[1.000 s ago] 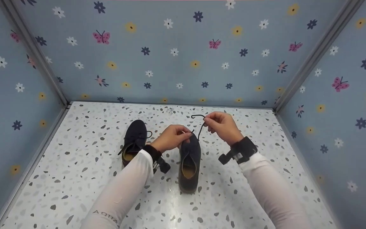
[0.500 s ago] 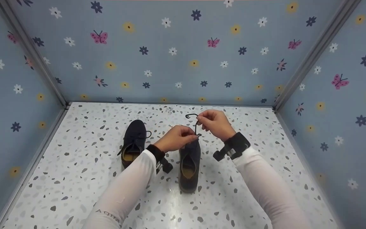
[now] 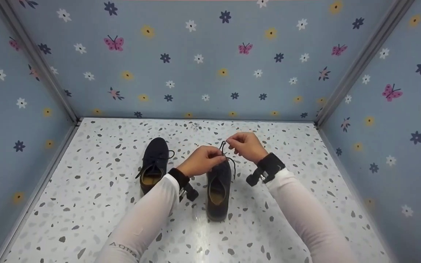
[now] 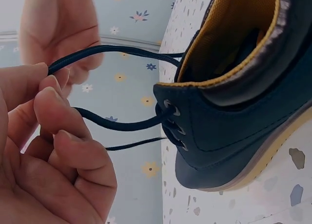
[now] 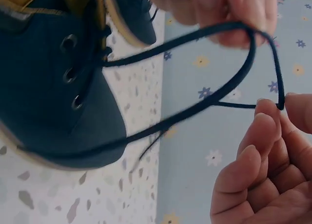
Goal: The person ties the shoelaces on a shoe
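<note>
A dark navy lace-up shoe with a tan lining stands on the floor, toe pointing away. My left hand is above its toe and pinches the dark shoelace between thumb and index finger. Just right of it, my right hand pinches a bend of the lace between thumb and fingertip. Between the hands a small loop stands up. Another length of lace hangs over the shoe's right side. Metal eyelets show along the shoe's opening. My left fingers partly hide where the laces cross.
The matching navy shoe stands to the left, its lace looped out to the side. Around both lies white speckled floor. Blue panels printed with flowers and butterflies enclose the back and sides.
My right hand has come left and slightly down. The lace that it held up now hangs beside the shoe, and a small loop stands between the hands. The left hand has shifted right.
</note>
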Action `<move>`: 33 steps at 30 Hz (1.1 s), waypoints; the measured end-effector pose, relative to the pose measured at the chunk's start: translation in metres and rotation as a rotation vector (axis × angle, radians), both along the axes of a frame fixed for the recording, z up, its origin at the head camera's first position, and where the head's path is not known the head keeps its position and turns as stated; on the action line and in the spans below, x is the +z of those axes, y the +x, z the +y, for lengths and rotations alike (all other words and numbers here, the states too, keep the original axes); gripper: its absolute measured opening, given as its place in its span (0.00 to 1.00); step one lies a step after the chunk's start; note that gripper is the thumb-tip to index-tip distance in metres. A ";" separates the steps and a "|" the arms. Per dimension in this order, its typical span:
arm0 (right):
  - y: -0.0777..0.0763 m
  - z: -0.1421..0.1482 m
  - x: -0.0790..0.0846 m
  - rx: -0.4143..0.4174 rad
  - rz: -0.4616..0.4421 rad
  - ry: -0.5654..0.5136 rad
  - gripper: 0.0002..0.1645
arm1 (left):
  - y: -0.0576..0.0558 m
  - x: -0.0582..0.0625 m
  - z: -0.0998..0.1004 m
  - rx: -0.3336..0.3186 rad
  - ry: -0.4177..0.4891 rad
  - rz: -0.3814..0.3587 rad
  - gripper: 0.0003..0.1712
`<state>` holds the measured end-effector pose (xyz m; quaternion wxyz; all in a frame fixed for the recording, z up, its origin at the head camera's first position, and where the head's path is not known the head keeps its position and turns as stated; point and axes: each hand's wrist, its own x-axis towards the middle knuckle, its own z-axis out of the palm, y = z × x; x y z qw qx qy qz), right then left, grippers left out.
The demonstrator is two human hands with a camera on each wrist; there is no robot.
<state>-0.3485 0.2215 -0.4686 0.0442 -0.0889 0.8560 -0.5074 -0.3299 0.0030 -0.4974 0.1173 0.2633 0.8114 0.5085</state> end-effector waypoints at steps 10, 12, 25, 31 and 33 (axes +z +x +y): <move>0.001 0.026 -0.018 0.086 -0.029 0.118 0.16 | 0.000 -0.002 -0.006 0.051 0.063 -0.019 0.16; 0.002 0.031 -0.021 0.139 -0.038 0.158 0.17 | 0.001 -0.002 -0.007 0.059 0.066 -0.017 0.16; 0.010 0.031 -0.038 0.298 -0.020 0.233 0.12 | 0.000 -0.004 -0.009 0.101 0.076 -0.008 0.15; 0.018 0.029 -0.030 0.290 0.021 0.251 0.06 | -0.001 -0.004 -0.012 0.110 0.065 0.002 0.14; 0.021 0.030 -0.025 0.300 0.016 0.225 0.06 | -0.002 -0.005 -0.014 0.119 0.062 -0.013 0.15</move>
